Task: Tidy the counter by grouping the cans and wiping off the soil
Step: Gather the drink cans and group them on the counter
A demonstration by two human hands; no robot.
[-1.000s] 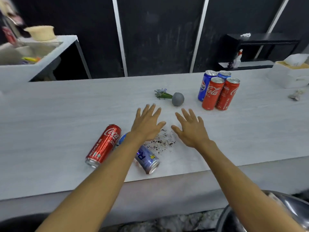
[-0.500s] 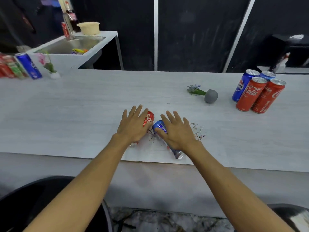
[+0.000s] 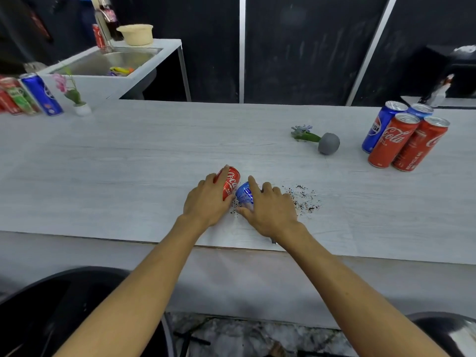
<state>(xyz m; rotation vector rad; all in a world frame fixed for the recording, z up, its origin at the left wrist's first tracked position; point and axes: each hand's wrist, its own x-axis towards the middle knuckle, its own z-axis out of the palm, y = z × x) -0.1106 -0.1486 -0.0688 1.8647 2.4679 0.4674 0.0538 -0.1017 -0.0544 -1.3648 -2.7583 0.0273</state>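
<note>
On the pale counter, my left hand wraps a lying red cola can. Right beside it my right hand grips a lying blue can; the two cans touch side by side. Dark soil crumbs are scattered just right of my right hand, with a few between the hands. A group of several upright red and blue cans stands at the far right.
A tipped grey pot with a small plant lies between the soil and the right can group. More cans and a small potted flower stand at the far left. A sink counter is behind.
Both hands have dropped from hovering over the counter onto the two lying cans and closed around them. The view has shifted left, bringing the far-left cans and flower into sight.
</note>
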